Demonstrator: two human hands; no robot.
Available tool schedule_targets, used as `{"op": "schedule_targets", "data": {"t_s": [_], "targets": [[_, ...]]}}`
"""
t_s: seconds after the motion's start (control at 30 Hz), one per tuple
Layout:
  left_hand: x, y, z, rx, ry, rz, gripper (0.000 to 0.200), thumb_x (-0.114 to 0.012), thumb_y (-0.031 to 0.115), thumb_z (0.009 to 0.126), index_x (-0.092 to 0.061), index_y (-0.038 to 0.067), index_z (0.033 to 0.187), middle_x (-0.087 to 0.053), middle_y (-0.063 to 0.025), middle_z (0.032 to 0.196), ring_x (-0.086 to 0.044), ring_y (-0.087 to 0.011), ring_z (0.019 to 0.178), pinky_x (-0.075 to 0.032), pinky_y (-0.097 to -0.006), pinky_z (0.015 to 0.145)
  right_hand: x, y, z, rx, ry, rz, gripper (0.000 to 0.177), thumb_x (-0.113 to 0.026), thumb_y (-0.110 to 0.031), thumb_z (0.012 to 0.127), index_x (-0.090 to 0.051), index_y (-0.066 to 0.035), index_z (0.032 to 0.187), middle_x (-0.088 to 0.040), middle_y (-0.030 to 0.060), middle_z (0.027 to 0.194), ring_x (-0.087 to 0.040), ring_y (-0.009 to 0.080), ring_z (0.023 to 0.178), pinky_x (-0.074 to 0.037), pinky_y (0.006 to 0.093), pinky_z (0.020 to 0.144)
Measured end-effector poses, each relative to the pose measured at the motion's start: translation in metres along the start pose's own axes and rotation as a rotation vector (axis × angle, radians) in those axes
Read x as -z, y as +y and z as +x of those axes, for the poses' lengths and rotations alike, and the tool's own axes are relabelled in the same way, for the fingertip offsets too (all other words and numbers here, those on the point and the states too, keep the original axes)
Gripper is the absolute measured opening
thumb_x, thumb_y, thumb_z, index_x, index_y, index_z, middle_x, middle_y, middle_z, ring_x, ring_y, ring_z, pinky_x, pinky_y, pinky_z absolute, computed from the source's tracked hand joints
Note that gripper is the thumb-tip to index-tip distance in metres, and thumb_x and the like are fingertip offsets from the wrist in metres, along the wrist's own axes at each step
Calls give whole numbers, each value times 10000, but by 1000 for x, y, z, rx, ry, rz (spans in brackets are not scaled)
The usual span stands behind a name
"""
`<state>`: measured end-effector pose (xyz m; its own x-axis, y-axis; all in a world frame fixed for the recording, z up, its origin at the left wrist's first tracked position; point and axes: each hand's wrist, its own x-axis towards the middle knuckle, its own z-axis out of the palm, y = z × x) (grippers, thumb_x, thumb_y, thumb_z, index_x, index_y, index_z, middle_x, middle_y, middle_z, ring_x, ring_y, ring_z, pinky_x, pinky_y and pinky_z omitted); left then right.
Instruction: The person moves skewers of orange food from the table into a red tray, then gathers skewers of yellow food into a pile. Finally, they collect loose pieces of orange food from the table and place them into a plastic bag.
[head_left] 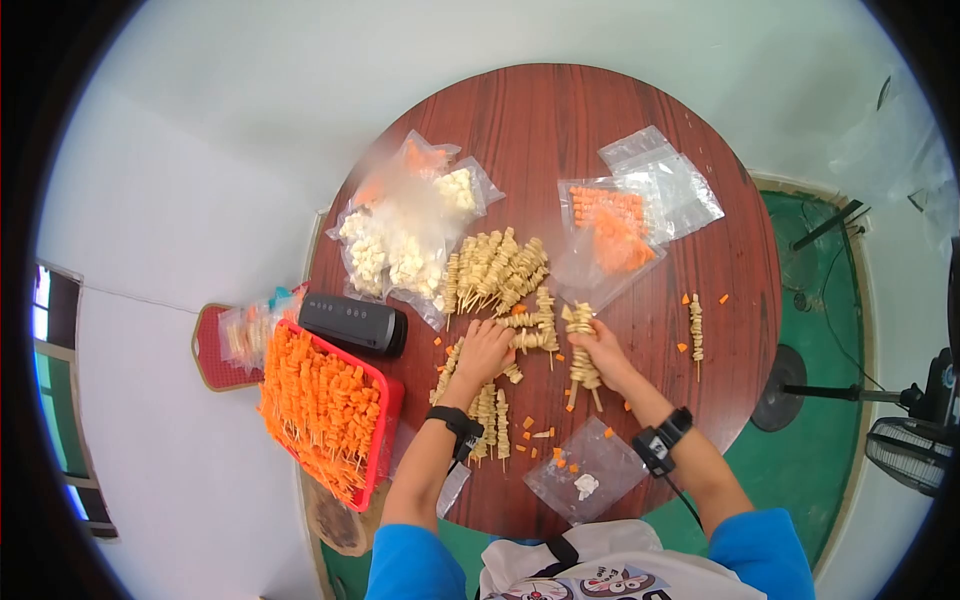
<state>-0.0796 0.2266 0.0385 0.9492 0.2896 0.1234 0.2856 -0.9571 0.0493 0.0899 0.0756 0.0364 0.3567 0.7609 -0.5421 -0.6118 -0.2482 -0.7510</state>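
Observation:
My right hand is closed on a couple of skewers threaded with pale, ring-like pieces, their bare stick ends pointing toward me. My left hand is closed beside a pale skewer that lies crosswise and seems to be in its fingers; the hand hides its near end. A pile of similar skewers lies just beyond both hands. More pale skewers lie under and in front of my left wrist. One single skewer lies apart at the right.
Clear bags of white and orange pieces lie at the far left, with bags at the far right. A black box-shaped device stands by a red basket of orange skewers. Orange bits surround a clear bag near me.

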Motion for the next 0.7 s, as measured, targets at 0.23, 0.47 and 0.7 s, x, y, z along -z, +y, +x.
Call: {"op": "schedule_targets", "data": {"t_s": [0.23, 0.47, 0.7], "targets": [[10, -1, 13, 363, 255, -433, 230, -585, 156, 694, -555, 20, 877, -549, -99, 772, -522, -247, 693, -399, -335, 645, -50, 34, 44, 221, 361, -218, 515, -625, -194, 692, -367, 25, 1080, -533, 148, 955, -532, 225, 875, -428, 323, 725], [32, -36, 85, 643, 329, -145, 304, -598, 234, 705, -590, 20, 922, -575, -130, 830, -547, -273, 784, -416, -373, 689, -75, 27, 39, 117, 679, -824, 533, -648, -249, 626, -380, -2, 1014, -512, 175, 956, -513, 327, 875, -428, 412, 728], [22, -42, 93, 620, 41, -65, 282, -610, 239, 700, -580, 30, 887, -552, -96, 865, -520, -275, 824, -336, -449, 784, -79, 31, 48, 32, 640, -893, 467, -621, -227, 655, -359, -27, 986, -533, 174, 960, -528, 337, 868, -432, 424, 714]]}}
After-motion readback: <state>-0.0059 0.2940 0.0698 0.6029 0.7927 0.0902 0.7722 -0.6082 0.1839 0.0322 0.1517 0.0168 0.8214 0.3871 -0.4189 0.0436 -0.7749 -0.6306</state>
